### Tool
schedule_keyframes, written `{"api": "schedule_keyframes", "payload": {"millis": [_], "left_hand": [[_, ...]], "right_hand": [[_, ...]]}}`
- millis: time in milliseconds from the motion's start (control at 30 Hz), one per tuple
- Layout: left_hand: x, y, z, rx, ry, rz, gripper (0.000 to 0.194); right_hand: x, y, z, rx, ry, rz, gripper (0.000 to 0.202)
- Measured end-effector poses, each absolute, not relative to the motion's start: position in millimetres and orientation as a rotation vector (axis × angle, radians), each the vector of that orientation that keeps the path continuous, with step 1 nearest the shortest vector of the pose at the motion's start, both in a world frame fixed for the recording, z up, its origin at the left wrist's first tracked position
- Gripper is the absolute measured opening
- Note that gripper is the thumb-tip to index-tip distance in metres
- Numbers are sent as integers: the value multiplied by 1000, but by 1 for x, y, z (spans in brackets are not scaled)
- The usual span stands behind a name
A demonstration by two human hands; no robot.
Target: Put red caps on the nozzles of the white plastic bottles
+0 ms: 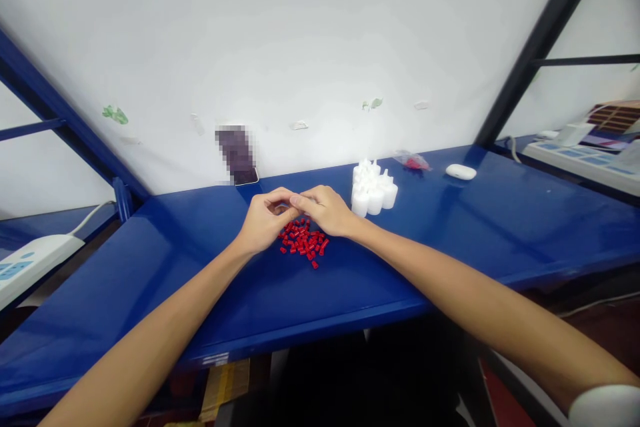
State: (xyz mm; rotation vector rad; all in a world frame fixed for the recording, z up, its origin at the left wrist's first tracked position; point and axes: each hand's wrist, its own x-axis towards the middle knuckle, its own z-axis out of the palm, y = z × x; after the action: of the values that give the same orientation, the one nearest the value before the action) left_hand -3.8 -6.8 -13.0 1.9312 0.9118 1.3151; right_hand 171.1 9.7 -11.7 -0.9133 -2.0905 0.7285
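Over the blue table, my left hand [267,219] and my right hand [324,208] meet at the fingertips, just behind a loose pile of small red caps [303,240]. Both hands are closed in a pinch. Whatever is between the fingers is too small or hidden to make out. To the right of my right hand stands a tight group of white bottles [373,190] with narrow pointed tips.
A dark phone [239,153] leans on the wall at the back. Behind the bottles lies a clear bag with red pieces [415,161], and a white case [461,172] is right of it. Power strips [37,260] sit beyond the frame posts at both sides.
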Motion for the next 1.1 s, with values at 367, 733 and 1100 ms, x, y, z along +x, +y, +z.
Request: {"api": "schedule_keyframes", "payload": {"millis": [367,733,1100], "left_hand": [[-26,17,-18,1807,1148,1577,38],[-76,42,-35,2446,1632,1101,34],[-49,13,-10,2780,1196,581,24]], "right_hand": [[172,17,-22,-728,-1794,855,41],[182,21,-33,-709,-1585,637,31],[175,29,-34,-830,-1826,800,37]]}}
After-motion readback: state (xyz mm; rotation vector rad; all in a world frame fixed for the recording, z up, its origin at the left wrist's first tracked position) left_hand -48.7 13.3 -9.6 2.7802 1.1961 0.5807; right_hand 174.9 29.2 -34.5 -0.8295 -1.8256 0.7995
